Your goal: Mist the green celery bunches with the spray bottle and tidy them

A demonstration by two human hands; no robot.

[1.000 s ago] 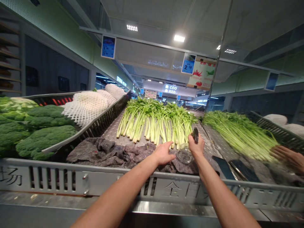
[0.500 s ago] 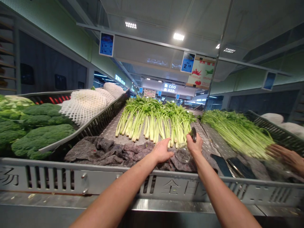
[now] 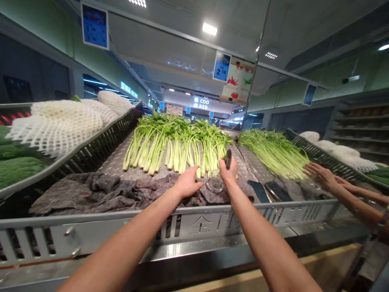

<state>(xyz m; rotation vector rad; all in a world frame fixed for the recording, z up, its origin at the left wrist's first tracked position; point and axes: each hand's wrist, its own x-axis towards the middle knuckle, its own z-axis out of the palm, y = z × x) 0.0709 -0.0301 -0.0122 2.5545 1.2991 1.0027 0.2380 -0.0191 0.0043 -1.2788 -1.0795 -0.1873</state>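
Note:
My right hand (image 3: 228, 170) is closed around a clear spray bottle (image 3: 215, 185) with a black head, its round base turned towards me. My left hand (image 3: 187, 182) is beside it with the thumb apart from the fingers, over the near stalk ends, and nothing shows in it. Contact between its fingertips and the stalks cannot be made out. Bunches of celery (image 3: 178, 152) lie side by side on the metal shelf, leaves away from me, pale ends towards me. A crumpled dark grey cloth (image 3: 91, 190) runs along the front beneath my hands.
A grey slatted rail (image 3: 194, 221) edges the front. To the left, a black crate (image 3: 100, 148) holds produce in white foam nets (image 3: 67, 121) and broccoli (image 3: 21, 170). A mirror (image 3: 273, 121) on the right reflects celery and hands. A dark phone-like slab (image 3: 258, 190) lies beside it.
The view has swung to the right, so the shelf sits further left and more of the mirror shows. Both hands keep nearly the same place at the celery, the right still on the spray bottle.

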